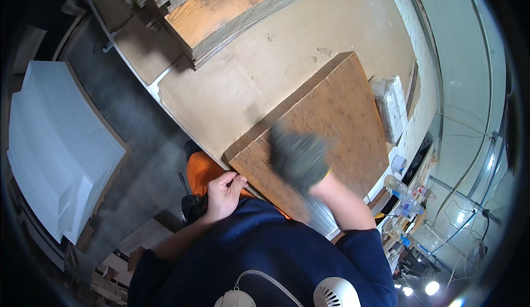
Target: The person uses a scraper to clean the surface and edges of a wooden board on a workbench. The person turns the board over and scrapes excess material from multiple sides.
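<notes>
A brown wood-grain board (pixel 337 125), thick as a slab, lies flat at an angle on the worktable right in front of me. Over its near left part is my right hand (pixel 298 158) in a dark grey glove, smeared by motion; its fingers cannot be made out, nor whether it holds anything. My left hand (pixel 223 196) is bare and close to the board's left corner. Its thumb and forefinger are pressed together; what is between them, if anything, is too small to tell.
Stacked wood-grain boards (pixel 221 12) lie at the table's far side. A white wrapped block (pixel 390 105) sits against the board's right end, with a tape roll (pixel 398 164) nearer me. Plastic bottles (pixel 406 201) crowd the right. White panels (pixel 61 141) are stacked at left.
</notes>
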Demonstrator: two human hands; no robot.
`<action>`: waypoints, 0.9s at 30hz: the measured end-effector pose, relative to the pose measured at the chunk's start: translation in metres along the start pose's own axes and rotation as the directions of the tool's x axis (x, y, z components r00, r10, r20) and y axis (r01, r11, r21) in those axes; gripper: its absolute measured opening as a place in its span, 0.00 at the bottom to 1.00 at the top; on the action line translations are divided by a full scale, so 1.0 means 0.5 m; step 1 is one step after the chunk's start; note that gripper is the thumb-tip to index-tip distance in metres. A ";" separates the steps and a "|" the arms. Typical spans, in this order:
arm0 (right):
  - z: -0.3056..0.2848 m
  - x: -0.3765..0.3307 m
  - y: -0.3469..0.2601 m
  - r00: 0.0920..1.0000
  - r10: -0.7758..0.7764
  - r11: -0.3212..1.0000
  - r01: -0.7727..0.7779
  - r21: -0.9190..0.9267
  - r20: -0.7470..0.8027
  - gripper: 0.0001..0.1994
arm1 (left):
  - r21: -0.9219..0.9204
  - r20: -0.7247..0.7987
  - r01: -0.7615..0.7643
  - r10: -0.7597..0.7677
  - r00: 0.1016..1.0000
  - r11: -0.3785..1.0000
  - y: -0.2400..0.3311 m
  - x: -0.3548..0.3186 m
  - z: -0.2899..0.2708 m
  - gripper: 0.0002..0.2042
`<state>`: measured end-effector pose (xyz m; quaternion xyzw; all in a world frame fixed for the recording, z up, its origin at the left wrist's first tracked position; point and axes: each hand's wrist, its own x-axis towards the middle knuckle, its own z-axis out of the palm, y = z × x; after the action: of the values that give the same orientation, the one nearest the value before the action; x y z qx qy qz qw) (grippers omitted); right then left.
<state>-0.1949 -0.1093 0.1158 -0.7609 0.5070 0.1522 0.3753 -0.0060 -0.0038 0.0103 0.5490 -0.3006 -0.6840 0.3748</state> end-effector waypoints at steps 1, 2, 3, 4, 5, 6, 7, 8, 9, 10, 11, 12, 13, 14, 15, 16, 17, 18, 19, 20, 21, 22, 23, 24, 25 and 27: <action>-0.004 0.002 0.001 0.954 -0.276 0.953 0.256 -0.162 -0.116 0.16 | 0.019 -0.023 -0.066 0.066 0.998 0.998 0.000 -0.001 0.002 0.11; -0.001 -0.001 -0.012 0.816 -0.550 0.803 0.460 -0.380 -0.176 0.15 | 0.051 -0.023 -0.113 0.115 0.993 0.992 -0.001 -0.002 0.004 0.12; 0.001 0.004 0.004 0.831 -0.505 0.851 0.434 -0.295 -0.233 0.15 | -0.621 0.048 0.110 -0.103 0.994 0.776 0.001 -0.003 0.003 0.11; 0.012 0.002 0.006 0.870 -0.392 0.918 0.350 -0.186 -0.300 0.14 | -0.386 0.025 0.103 -0.101 0.995 0.917 0.001 -0.003 0.001 0.11; 0.024 0.009 0.038 0.926 -0.232 0.971 0.238 -0.015 -0.298 0.15 | -0.194 0.036 0.094 -0.088 0.995 0.976 0.002 -0.005 -0.001 0.11; 0.036 0.005 0.038 0.949 -0.139 0.982 0.170 0.088 -0.284 0.16 | -0.007 0.035 0.049 -0.048 0.998 0.999 0.004 -0.006 -0.005 0.10; 0.039 0.009 0.048 0.954 -0.169 0.977 0.196 0.086 -0.249 0.17 | 0.010 0.043 0.069 -0.069 0.997 0.998 0.005 -0.007 -0.006 0.10; 0.041 0.006 0.039 0.944 -0.232 0.969 0.244 0.024 -0.233 0.17 | 0.016 0.040 0.055 -0.056 0.998 0.998 0.006 -0.008 -0.008 0.11; 0.035 0.011 0.040 0.923 -0.320 0.947 0.317 -0.051 -0.215 0.17 | 0.014 0.037 0.023 -0.024 0.999 1.000 0.006 -0.005 -0.008 0.11; 0.029 0.010 0.033 0.875 -0.446 0.895 0.430 -0.120 -0.190 0.17 | -0.022 0.017 0.011 -0.010 1.000 1.000 0.006 -0.004 -0.006 0.12; 0.025 0.014 0.035 0.844 -0.440 0.894 0.445 -0.058 -0.308 0.17 | -0.052 0.004 -0.003 0.003 1.000 0.999 0.008 -0.004 -0.008 0.12; 0.023 0.016 0.032 0.823 -0.371 0.894 0.442 0.074 -0.429 0.17 | -0.096 0.011 -0.015 0.016 1.000 0.995 0.008 -0.001 -0.004 0.13; 0.019 0.019 0.044 0.907 -0.223 0.869 0.351 0.349 -0.356 0.16 | 0.063 0.049 -0.029 0.026 0.998 0.998 0.012 -0.004 -0.010 0.13; 0.004 0.022 0.044 0.940 -0.087 0.931 0.195 0.310 -0.330 0.15 | 0.051 0.065 0.027 -0.031 0.997 0.998 0.012 -0.002 -0.007 0.13; -0.010 0.024 0.044 0.928 -0.020 0.969 0.109 0.221 -0.372 0.14 | 0.016 0.059 0.043 -0.043 0.997 0.999 0.014 -0.005 -0.008 0.13; -0.023 0.025 0.042 0.924 0.082 0.987 -0.022 0.162 -0.374 0.13 | -0.026 0.058 0.046 -0.044 0.997 0.999 0.013 -0.002 -0.006 0.13; -0.021 0.019 0.010 0.913 -0.211 0.972 0.233 0.021 -0.349 0.13 | 0.037 0.052 0.007 -0.009 0.999 0.999 0.015 -0.005 -0.008 0.13; -0.017 0.010 -0.016 0.843 -0.478 0.878 0.470 -0.092 -0.248 0.12 | 0.027 0.043 0.008 -0.010 0.999 1.000 0.014 -0.003 -0.007 0.13; -0.003 -0.003 -0.047 0.808 -0.551 0.802 0.443 -0.400 -0.209 0.11 | 0.032 0.051 0.015 -0.017 0.999 0.999 0.015 -0.003 -0.009 0.13; -0.003 -0.010 -0.042 0.854 -0.406 0.878 0.265 -0.399 -0.325 0.10 | 0.071 0.043 -0.009 0.006 0.999 0.997 0.015 -0.001 -0.009 0.13; 0.001 -0.019 -0.033 0.870 -0.284 0.911 0.113 -0.396 -0.403 0.09 | 0.128 0.042 0.043 -0.049 0.998 0.991 0.014 0.000 -0.012 0.13; 0.009 -0.033 -0.009 0.838 -0.158 0.955 -0.005 -0.297 -0.523 0.09 | -0.034 0.059 0.031 -0.029 0.998 0.999 0.012 -0.001 -0.007 0.14; 0.021 -0.048 0.020 0.710 -0.009 0.992 -0.080 -0.094 -0.704 0.10 | 0.020 0.063 0.030 -0.031 0.998 0.999 0.012 -0.002 -0.011 0.15; 0.035 -0.062 0.059 0.479 0.275 0.961 -0.115 0.251 -0.834 0.14 | 0.070 0.086 0.012 -0.018 0.996 0.997 0.010 -0.001 -0.010 0.16; 0.048 -0.081 0.095 0.533 0.251 0.955 -0.272 0.118 -0.808 0.17 | 0.071 0.087 0.020 -0.026 0.996 0.997 0.010 -0.001 -0.011 0.16; 0.073 -0.108 0.132 0.564 0.245 0.837 -0.534 -0.121 -0.789 0.23 | 0.072 0.081 0.044 -0.050 0.996 0.996 0.008 -0.002 -0.010 0.17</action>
<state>-0.2717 -0.0609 0.0970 -0.6738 0.7371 -0.0061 -0.0506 -0.0005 -0.0049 0.0130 0.5401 -0.3268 -0.7036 0.3263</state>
